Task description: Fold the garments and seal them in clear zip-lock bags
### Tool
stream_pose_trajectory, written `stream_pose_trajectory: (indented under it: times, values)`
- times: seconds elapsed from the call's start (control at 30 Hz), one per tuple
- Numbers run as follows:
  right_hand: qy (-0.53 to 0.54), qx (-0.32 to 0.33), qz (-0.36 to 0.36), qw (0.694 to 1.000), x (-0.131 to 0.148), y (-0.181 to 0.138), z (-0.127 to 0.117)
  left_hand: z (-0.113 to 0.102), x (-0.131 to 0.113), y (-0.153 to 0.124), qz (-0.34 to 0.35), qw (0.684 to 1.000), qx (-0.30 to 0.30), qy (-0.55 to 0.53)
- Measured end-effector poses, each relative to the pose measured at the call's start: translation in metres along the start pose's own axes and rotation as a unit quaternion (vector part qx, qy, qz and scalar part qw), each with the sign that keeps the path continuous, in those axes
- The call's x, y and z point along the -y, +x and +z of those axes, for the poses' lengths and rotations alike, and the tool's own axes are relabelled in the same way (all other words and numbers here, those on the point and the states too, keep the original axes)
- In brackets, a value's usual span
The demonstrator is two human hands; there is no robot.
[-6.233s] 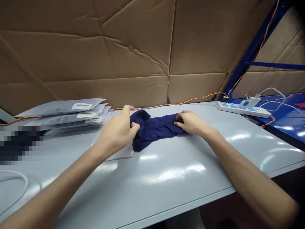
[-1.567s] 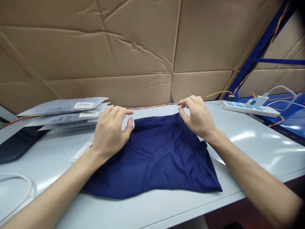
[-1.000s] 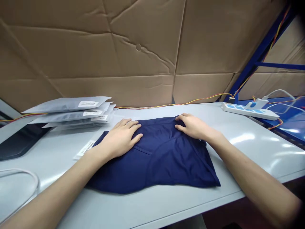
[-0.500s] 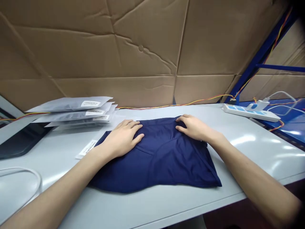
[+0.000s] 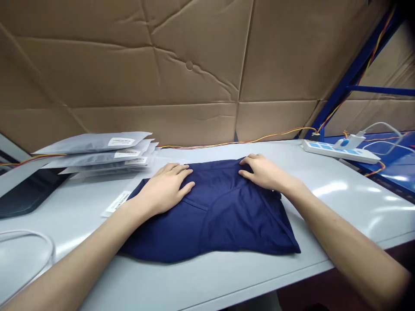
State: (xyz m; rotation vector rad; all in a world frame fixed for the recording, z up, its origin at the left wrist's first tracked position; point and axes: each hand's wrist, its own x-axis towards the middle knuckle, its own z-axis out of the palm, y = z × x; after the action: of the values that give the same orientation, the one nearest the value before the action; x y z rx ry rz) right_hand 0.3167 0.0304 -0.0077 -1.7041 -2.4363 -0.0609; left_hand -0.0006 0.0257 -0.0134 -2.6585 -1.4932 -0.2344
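Note:
A navy blue fabric garment (image 5: 223,224) lies folded flat on the pale grey table (image 5: 343,216), with a stitched pocket seam showing near its middle. My left hand (image 5: 165,188) rests palm-down on its upper left part, fingers spread. My right hand (image 5: 264,173) lies on its upper right edge, fingers lightly curved over the cloth. Neither hand is lifting the fabric. A white barcode label (image 5: 117,201) lies on the table just left of the garment, near my left wrist.
Several grey mailer bags (image 5: 97,154) with white labels are stacked at the back left, and a dark tablet-like slab (image 5: 27,193) lies at the left. A white cable (image 5: 27,235) curves at the front left. A white power strip (image 5: 339,151) and coloured wires run along the back, before cardboard sheeting (image 5: 194,73).
The garment was bunched in a narrow roll at first, then lay spread out. My hands came down from its top edge to rest flat on it. Over the last half second, almost nothing has moved.

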Motion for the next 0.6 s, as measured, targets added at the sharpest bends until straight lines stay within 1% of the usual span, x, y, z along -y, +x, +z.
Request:
stream_pose_trajectory:
  times: [0.13, 0.27, 0.4, 0.5, 0.6]
  values:
    - [-0.006, 0.001, 0.014, 1.0, 0.001, 0.001, -0.002, 0.0, 0.0, 0.0, -0.003, 1.0, 0.006, -0.001]
    - [0.002, -0.017, 0.016, 1.0, -0.001, 0.006, -0.003, 0.0, 0.0, 0.001, 0.0, 1.0, 0.0, -0.002]
    - [-0.013, -0.059, 0.03, 0.998, -0.01, 0.014, 0.004, -0.002, 0.0, 0.005, 0.012, 1.0, -0.012, -0.007]
    - [-0.013, -0.09, 0.027, 0.996, -0.018, 0.021, 0.012, -0.005, 0.0, 0.009, 0.012, 1.0, -0.017, -0.007]
    - [-0.005, -0.064, 0.018, 0.998, -0.024, 0.025, 0.019, -0.007, 0.002, 0.015, -0.017, 0.999, -0.032, -0.007]
